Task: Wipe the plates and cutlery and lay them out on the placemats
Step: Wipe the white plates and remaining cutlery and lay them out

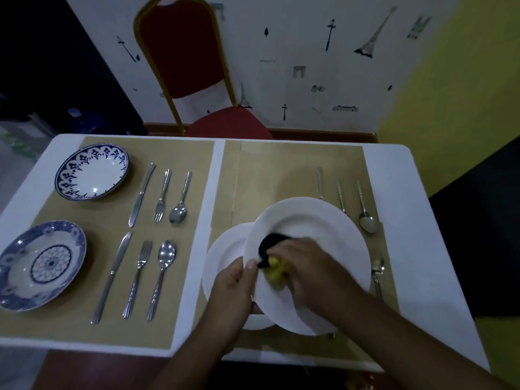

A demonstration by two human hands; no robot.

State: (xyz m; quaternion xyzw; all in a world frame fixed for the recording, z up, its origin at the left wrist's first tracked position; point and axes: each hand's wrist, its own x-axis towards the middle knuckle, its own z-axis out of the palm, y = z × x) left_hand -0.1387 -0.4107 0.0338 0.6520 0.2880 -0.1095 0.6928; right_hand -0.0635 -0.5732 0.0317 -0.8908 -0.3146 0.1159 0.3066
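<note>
Desk (402,220): white, with two tan mats side by side; we stand at its near edge.
Left hand (233,288): we grip the left rim of the top plate (315,220), thumb on its upper face.
Right hand (306,268): our fingers (281,253) are bunched on a black-and-yellow cloth (270,244), pressing it onto the plate's face.
Top plate: plain white, raised and tilted over the right mat (267,170), overlapping the lower plate (222,257).
Lower plate: white, flat on the right mat's near left part, largely covered.
Near right piece (377,271): cutlery just beside the top plate's right rim; we cannot tell which kind.
Far right cutlery (339,192): three pieces in a row beyond the top plate, a spoon rightmost, the other two partly hidden.
Left mat (191,153): laid with two settings.
Near blue plate (42,266): patterned, with the near left cutlery (139,277) (knife, fork, spoon) to its right.
Far blue plate (92,171): blue-rimmed, with the far left cutlery (163,195) in the same order.
Chair (180,52): red, behind the desk.
Wall (309,38): white, with small drawings.
</note>
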